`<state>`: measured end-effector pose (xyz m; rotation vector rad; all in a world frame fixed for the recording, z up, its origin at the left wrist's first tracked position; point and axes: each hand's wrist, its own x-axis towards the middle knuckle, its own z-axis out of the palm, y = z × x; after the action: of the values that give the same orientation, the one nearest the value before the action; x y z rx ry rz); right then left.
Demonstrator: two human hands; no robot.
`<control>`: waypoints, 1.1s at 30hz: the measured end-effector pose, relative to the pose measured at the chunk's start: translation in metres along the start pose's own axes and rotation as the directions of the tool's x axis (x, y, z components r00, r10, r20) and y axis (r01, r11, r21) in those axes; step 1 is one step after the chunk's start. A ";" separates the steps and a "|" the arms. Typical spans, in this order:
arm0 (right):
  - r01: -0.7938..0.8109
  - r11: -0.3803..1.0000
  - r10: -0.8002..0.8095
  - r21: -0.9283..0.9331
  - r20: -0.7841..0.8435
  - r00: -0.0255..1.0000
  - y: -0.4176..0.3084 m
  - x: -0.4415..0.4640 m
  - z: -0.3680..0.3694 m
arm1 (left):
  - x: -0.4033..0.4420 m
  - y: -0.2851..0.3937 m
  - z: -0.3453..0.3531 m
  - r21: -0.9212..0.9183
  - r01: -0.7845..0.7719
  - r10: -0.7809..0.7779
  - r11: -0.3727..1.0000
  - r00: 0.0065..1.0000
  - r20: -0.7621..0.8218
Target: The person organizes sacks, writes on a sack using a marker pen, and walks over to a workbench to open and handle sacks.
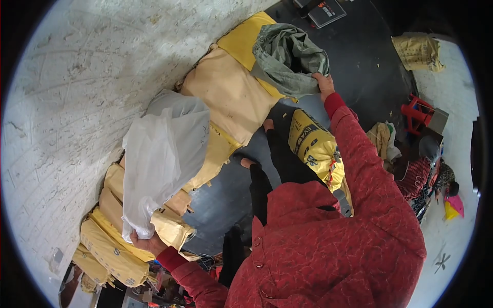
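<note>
Two hands (pixel 145 243), one translucent white plastic bag (pixel 164 159), one grey-green woven sack (pixel 275 61), one tied yellow EVA-printed sack (pixel 312 146), one red stool (pixel 417 110), two bare feet (pixel 268 124).

A rough white wall (pixel 77 87) lines the left; the dark floor (pixel 364 61) shines softly; 1 red stool (pixel 409 110) sits near the pale right-hand wall (pixel 454 90).

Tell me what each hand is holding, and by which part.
The left hand grips the white plastic bag by its bunched near end; the right hand holds the grey-green sack by its open rim.
</note>
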<state>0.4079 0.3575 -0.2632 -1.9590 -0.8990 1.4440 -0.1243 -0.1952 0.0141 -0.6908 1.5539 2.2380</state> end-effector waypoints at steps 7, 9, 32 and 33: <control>-0.037 0.933 -0.017 0.358 0.146 0.989 -0.117 -0.014 0.027 | -0.007 -0.004 0.006 -0.009 0.005 -0.005 1.000 1.000 0.029; 0.053 0.928 -0.156 0.368 0.256 0.954 -0.149 0.003 0.037 | -0.005 -0.003 0.001 0.015 -0.004 0.003 1.000 0.999 0.052; -0.024 0.999 0.032 -0.030 0.335 0.942 -0.071 0.030 0.121 | -0.015 0.002 -0.027 0.106 0.003 0.004 0.994 0.998 -0.062; -0.035 0.999 0.040 -0.021 0.342 0.939 -0.076 0.029 0.120 | -0.016 0.001 -0.027 0.092 0.034 -0.029 0.995 0.998 -0.052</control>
<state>0.2841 0.4323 -0.2574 -1.7709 -1.0253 1.8432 -0.1060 -0.2210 0.0165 -0.7451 1.6484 2.1261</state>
